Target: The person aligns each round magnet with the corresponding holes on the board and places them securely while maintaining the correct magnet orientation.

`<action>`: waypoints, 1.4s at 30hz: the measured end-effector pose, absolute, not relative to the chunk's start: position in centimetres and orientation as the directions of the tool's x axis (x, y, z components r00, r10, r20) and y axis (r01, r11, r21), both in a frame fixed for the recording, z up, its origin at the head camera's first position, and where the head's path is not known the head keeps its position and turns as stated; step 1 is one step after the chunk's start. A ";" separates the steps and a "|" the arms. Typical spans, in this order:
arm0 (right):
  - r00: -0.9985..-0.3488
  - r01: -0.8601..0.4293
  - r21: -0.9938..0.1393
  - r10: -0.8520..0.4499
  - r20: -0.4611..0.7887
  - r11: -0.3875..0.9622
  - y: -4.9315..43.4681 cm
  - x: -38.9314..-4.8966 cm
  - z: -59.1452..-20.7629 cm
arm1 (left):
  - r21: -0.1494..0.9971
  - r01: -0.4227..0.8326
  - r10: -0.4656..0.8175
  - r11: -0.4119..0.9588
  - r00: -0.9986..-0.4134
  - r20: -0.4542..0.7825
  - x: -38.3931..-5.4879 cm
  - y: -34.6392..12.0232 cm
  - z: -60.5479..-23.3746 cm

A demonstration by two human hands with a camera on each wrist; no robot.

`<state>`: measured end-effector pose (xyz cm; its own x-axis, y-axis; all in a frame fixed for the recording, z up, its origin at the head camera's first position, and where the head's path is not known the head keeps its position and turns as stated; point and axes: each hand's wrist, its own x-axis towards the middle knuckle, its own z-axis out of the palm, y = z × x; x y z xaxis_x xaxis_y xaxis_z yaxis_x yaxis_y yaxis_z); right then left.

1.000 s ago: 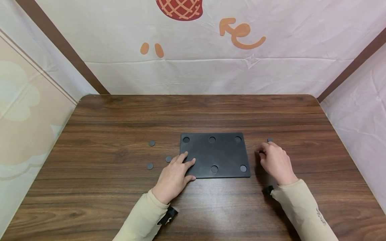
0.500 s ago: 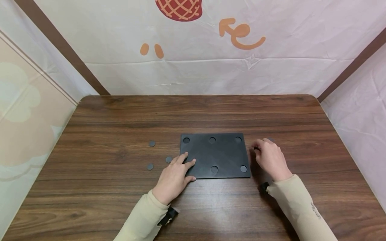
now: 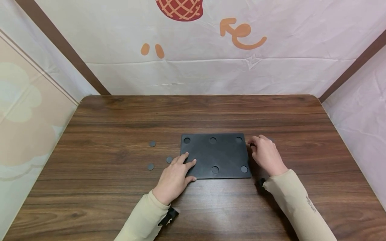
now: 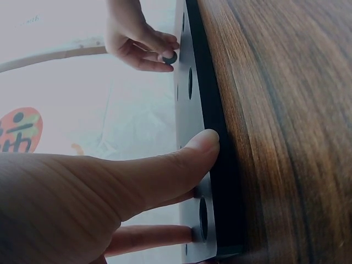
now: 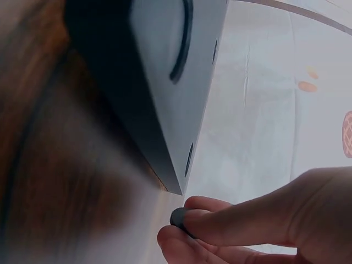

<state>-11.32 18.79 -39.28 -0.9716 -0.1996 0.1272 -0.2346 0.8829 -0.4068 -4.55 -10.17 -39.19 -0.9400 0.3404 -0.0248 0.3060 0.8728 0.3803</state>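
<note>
A flat black board (image 3: 215, 152) with round recesses lies on the wooden table. My left hand (image 3: 170, 182) rests on its front left corner, fingers spread and thumb along the front edge. Just off the board's right side, my right hand (image 3: 266, 155) pinches a small dark disc (image 5: 179, 216) between thumb and fingers; the left wrist view also shows the held disc (image 4: 170, 58). A grey disc (image 3: 244, 169) sits in the front right recess. The three back-row recesses and the front middle recess (image 3: 215, 169) look vacant. My left hand hides the front left recess from the head view.
Left of the board lie three loose discs: a far one (image 3: 152, 143), a near one (image 3: 150, 166), and one (image 3: 169, 160) beside my left fingers. Another disc (image 3: 271, 140) is partly hidden behind my right hand. A printed cloth (image 3: 193, 77) hangs behind the table (image 3: 120, 201).
My right hand has moved left and slightly away from me, up to the board's right edge, holding the disc. My left hand and the board have stayed put.
</note>
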 end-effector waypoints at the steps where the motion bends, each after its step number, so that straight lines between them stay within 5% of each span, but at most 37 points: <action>1: -0.972 -0.234 -0.408 -0.201 0.124 0.882 18.7 -11.4 -39.3 | 0.381 0.306 0.340 0.873 -0.940 -0.025 -4.5 -10.2 -39.2; 42: -0.945 -0.327 -0.402 -0.307 0.116 0.855 17.0 -13.5 -38.8 | 0.377 0.310 0.342 0.873 -0.940 -0.018 -4.6 -10.3 -39.2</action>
<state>-13.53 17.03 -38.77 -0.9446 -0.3070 0.1159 -0.3273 0.8550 -0.4023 -4.56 -10.26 -39.22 -0.9396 0.3418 -0.0178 0.3104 0.8728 0.3767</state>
